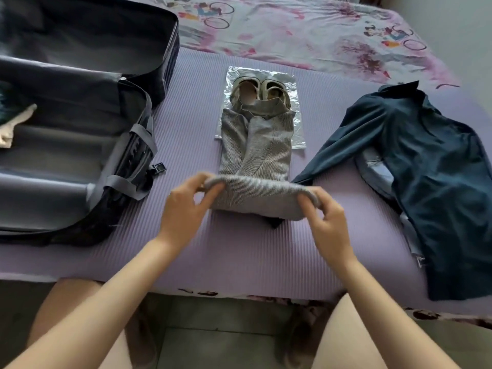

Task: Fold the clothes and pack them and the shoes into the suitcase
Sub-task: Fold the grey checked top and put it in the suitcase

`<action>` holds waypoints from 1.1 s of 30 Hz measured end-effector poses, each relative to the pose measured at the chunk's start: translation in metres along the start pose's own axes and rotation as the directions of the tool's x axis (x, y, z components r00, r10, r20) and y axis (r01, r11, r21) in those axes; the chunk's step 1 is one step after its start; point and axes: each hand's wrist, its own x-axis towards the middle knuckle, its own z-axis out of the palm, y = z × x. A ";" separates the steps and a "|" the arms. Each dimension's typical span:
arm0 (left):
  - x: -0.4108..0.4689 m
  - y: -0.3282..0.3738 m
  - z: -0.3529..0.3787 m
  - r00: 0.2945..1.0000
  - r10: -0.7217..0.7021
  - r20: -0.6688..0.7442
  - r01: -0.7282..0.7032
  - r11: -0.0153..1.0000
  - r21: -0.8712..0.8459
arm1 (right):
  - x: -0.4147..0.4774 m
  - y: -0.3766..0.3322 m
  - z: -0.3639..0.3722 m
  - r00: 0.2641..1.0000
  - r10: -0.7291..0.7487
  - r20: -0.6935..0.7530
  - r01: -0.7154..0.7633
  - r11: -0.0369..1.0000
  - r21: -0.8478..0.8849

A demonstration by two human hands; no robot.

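A grey knit garment lies lengthwise in the middle of the purple mat, its near end turned over into a fold. My left hand pinches the fold's left corner and my right hand pinches its right corner. The garment's far end overlaps a pair of beige shoes lying on a clear plastic bag. A dark blue shirt is spread out at the right. The open dark suitcase sits at the left with a pale cloth inside.
The purple ribbed mat covers the near part of a bed with a patterned sheet. Suitcase straps and a buckle lie on the mat near the garment. My knees and the tiled floor show below the bed edge.
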 end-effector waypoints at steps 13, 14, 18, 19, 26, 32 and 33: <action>0.038 -0.037 0.045 0.731 -0.672 0.117 0.682 0.715 -0.155 | 0.040 0.054 0.032 0.829 0.549 -0.110 -0.524 0.830 0.194; 0.028 -0.037 0.048 0.757 -0.647 0.093 0.654 0.747 -0.120 | 0.031 0.055 0.034 0.838 0.536 -0.101 -0.515 0.839 0.179; 0.016 -0.030 0.059 0.854 -0.520 -0.006 0.520 0.852 0.061 | 0.016 0.048 0.043 0.859 0.466 -0.211 -0.464 0.884 0.065; 0.015 -0.026 0.058 0.879 -0.475 -0.038 0.476 0.875 0.085 | 0.014 0.042 0.044 0.860 0.450 -0.238 -0.448 0.891 0.067; -0.026 -0.016 0.032 0.936 -0.350 0.035 0.334 0.917 0.218 | -0.034 0.022 0.038 0.885 0.385 -0.260 -0.402 0.916 -0.011; -0.055 -0.020 0.026 0.994 -0.097 0.043 0.079 0.947 0.311 | -0.054 0.032 0.042 0.983 0.096 -0.155 -0.138 0.948 -0.287; -0.051 -0.020 0.025 0.993 -0.037 0.111 0.003 0.954 0.300 | -0.053 0.031 0.040 0.998 0.014 -0.063 -0.035 0.937 -0.349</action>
